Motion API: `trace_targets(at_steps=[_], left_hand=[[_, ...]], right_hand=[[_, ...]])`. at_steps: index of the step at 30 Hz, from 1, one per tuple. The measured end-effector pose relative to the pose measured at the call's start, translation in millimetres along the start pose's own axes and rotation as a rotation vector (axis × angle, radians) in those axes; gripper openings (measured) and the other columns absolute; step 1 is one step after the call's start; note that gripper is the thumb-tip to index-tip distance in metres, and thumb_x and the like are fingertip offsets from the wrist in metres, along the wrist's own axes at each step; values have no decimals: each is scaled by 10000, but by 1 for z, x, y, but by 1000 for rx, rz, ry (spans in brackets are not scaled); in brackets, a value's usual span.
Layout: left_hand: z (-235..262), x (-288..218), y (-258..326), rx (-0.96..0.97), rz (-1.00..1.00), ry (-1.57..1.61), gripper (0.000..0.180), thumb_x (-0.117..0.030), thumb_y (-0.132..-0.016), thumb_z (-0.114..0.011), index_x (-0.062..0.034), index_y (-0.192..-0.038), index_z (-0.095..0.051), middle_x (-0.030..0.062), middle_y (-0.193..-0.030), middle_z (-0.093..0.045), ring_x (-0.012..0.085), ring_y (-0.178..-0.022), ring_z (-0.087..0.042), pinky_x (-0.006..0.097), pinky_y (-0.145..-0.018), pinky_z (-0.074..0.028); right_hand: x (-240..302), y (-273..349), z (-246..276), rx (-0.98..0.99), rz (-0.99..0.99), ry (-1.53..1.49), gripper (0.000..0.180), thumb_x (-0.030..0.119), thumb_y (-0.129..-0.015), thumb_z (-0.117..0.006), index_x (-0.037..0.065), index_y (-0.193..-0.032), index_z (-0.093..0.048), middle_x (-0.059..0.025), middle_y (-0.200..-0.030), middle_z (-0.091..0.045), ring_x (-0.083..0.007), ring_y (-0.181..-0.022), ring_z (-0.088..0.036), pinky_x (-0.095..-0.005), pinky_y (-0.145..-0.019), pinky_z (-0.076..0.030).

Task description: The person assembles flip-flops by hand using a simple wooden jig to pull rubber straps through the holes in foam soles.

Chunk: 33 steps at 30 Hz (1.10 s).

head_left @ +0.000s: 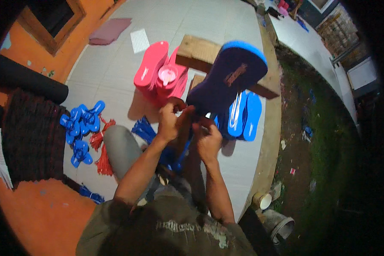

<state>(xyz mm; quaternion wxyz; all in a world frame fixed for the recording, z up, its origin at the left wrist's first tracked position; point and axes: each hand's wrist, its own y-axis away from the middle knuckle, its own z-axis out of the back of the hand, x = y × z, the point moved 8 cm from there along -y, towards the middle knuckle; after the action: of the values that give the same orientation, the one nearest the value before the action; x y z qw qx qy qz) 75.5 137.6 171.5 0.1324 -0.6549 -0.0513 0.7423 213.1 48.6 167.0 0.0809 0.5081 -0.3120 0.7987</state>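
Observation:
A blue flip-flop sole [230, 70], its face in shadow, stands tilted before me with its near end between my hands. My left hand [170, 119] is closed at the left of that end, fingers pinched. On the other side, my right hand [208, 138] has its fingers closed at the same end; shadow hides whether a strap is also in them. The sole overlaps a wooden beam [197, 50]. Just below my hands lie blue straps [143, 130]. To the right is a stack of blue soles [252, 115].
Pink soles [150, 64] stand in stacks beyond my left hand, with a pink cup [167, 76] on them. Leftward lie strapped blue flip-flops [79, 121], red straps [103, 160], a dark stack of sheets [32, 141] and a black roll [30, 79]. A ledge [271, 141] edges the tiled floor.

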Motion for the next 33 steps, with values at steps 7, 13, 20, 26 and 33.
trace_targets(at_steps=[7, 13, 20, 26, 33], left_hand=[[-16, 10, 59, 318, 81, 10, 252, -201, -772, -648, 0, -920, -614, 89, -849, -618, 171, -790, -567, 304, -677, -436], [-6, -5, 95, 542, 237, -107, 201, -190, -821, -577, 9, -818, -599, 94, -746, -600, 139, -693, -566, 281, -622, -436], [63, -22, 96, 623, 429, 714, 326, -173, -849, -536, -13, -1106, -417, 80, -699, -571, 145, -633, -535, 268, -617, -423], [52, -52, 32, 282, 289, 1132, 219, -244, -885, -484, -31, -936, -462, 14, -670, -447, 108, -633, -432, 243, -574, -346], [10, -146, -45, -201, -521, 338, 342, -363, -852, -538, -60, -773, -400, 27, -701, -380, 149, -645, -420, 271, -585, -377]], right_hand=[[9, 52, -12, 313, -224, 321, 266, 154, -865, -498, 19, -1092, -530, -166, -677, -585, -263, -622, -593, -370, -577, -442], [25, 89, 34, 334, -311, 224, 321, 112, -876, -464, 4, -1177, -446, -172, -742, -603, -248, -630, -606, -343, -589, -473], [54, 72, 128, 29, -396, 62, 126, 2, -837, -518, -22, -960, -517, -102, -756, -607, -158, -672, -603, -265, -609, -505], [27, 38, 124, -377, -264, -885, 215, 128, -853, -561, -12, -1009, -514, -71, -799, -549, -162, -735, -550, -331, -753, -476], [40, -29, 79, -104, -323, -582, 239, 148, -867, -542, 6, -1057, -507, -48, -693, -527, -133, -589, -515, -311, -598, -496]])
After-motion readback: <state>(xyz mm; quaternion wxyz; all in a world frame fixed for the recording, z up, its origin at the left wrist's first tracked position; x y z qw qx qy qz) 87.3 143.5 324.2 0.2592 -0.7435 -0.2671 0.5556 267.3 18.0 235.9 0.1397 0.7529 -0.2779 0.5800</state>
